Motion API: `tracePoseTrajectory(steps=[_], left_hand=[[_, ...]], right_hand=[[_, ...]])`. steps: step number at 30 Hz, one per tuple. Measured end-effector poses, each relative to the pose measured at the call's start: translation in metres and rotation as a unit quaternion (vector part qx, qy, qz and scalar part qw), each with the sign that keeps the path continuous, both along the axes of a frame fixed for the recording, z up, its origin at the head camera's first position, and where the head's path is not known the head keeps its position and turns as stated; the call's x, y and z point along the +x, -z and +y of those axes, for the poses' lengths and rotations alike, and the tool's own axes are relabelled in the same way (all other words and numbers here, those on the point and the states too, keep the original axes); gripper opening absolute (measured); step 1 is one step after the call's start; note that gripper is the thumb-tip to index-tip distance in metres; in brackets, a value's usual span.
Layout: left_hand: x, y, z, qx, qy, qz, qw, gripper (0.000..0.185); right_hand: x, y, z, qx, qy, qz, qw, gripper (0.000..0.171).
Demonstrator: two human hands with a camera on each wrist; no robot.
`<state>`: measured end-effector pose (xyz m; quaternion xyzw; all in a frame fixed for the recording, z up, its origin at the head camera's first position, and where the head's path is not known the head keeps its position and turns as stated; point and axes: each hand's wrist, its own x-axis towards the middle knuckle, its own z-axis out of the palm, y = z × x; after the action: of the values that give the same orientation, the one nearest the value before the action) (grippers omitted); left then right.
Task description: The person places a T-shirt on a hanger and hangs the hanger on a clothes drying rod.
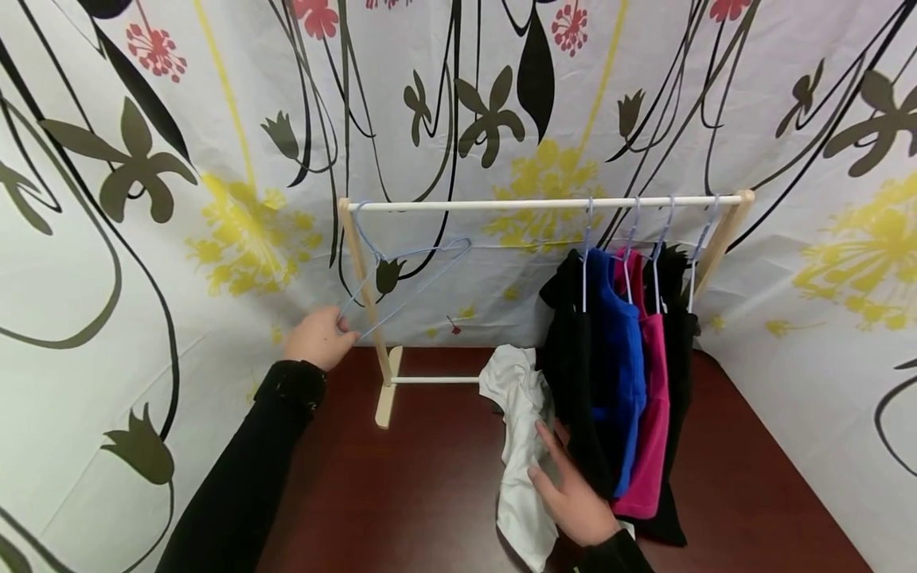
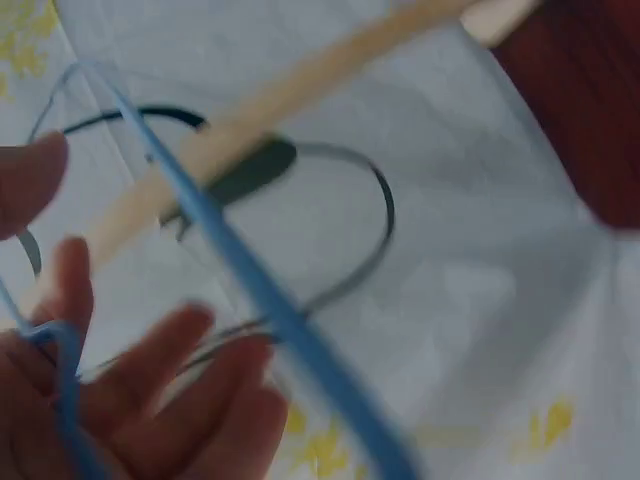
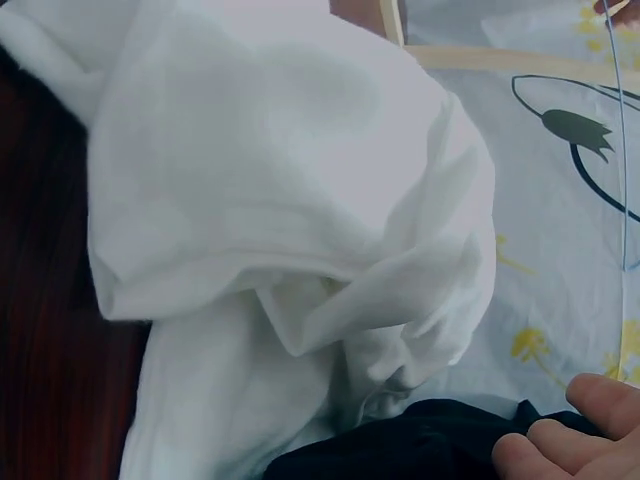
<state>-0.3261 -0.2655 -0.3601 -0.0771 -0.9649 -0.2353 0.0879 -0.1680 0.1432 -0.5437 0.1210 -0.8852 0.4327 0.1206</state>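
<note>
I'd keep my left hand [image 1: 320, 337] pinching the empty light-blue wire hanger [image 1: 408, 274] level, while my spread right hand [image 1: 573, 495] flattens the crumpled white cloth garment [image 1: 519, 446].

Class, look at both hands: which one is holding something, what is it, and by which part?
The left hand grips the empty blue wire hanger by its lower corner. The right hand only rests open on the white garment.

A crumpled white cloth garment [image 3: 270, 230] filled most of the view, lying over the dark red-brown worktop [image 3: 40, 330]. Black fabric [image 3: 420, 440] sat below it, just beside the right hand's fingers [image 3: 560, 445], before the flower-printed white curtain [image 3: 560, 200].
</note>
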Motion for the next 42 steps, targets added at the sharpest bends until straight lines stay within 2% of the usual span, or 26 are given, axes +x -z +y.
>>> tracePoseTrajectory(steps=[2,4,6,9,11,13,17,19,24,27,31,34,37,42], left_hand=[[-0.001,0.003,0.004,0.03,0.026,-0.03,0.9988,0.012],[-0.002,0.004,0.009,0.075,0.051,-0.062,0.9939,0.019],[-0.002,0.005,0.013,0.126,0.071,-0.099,0.9845,0.032],[-0.001,0.005,0.018,0.199,0.073,-0.154,0.9651,0.042],[0.001,0.005,0.02,0.22,0.071,-0.169,0.9582,0.046],[0.004,0.005,0.021,0.22,0.065,-0.161,0.96,0.044],[0.009,0.008,0.023,0.187,0.054,-0.106,0.9752,0.038],[0.012,0.011,0.023,0.182,0.05,-0.082,0.9785,0.038],[0.023,0.019,0.025,0.223,0.044,-0.061,0.972,0.041],[0.029,0.022,0.027,0.234,0.04,-0.043,0.9703,0.042],[0.041,0.027,0.034,0.261,0.055,-0.036,0.9631,0.041],[0.055,0.039,0.04,0.275,0.073,-0.051,0.9573,0.038],[0.066,0.054,0.046,0.273,0.078,-0.064,0.9568,0.038],[0.072,0.076,0.059,0.281,0.076,-0.091,0.9524,0.039]], right_hand=[[0.001,0.0,-0.001,-0.001,0.001,-0.001,1.0,0.071],[0.002,0.001,-0.001,0.003,0.004,0.002,1.0,0.07],[0.002,0.001,-0.002,0.005,0.008,0.006,1.0,0.069],[0.003,0.001,-0.002,0.007,0.014,0.012,1.0,0.067],[0.003,0.002,-0.003,0.002,0.014,0.011,1.0,0.067],[0.002,0.003,-0.003,-0.001,0.012,0.006,1.0,0.066],[0.003,0.004,-0.003,-0.011,0.012,-0.006,1.0,0.065],[0.003,0.005,-0.004,-0.013,0.015,-0.003,1.0,0.065],[0.004,0.007,-0.008,-0.014,0.021,0.018,1.0,0.064],[0.004,0.009,-0.009,-0.019,0.018,0.016,1.0,0.064],[0.001,0.009,-0.009,-0.033,0.011,0.015,0.999,0.065],[0.0,0.008,-0.009,-0.045,0.004,0.027,0.999,0.066],[-0.001,0.007,-0.01,-0.051,0.0,0.028,0.998,0.068],[-0.004,0.003,-0.012,-0.045,0.011,0.01,0.999,0.07]])
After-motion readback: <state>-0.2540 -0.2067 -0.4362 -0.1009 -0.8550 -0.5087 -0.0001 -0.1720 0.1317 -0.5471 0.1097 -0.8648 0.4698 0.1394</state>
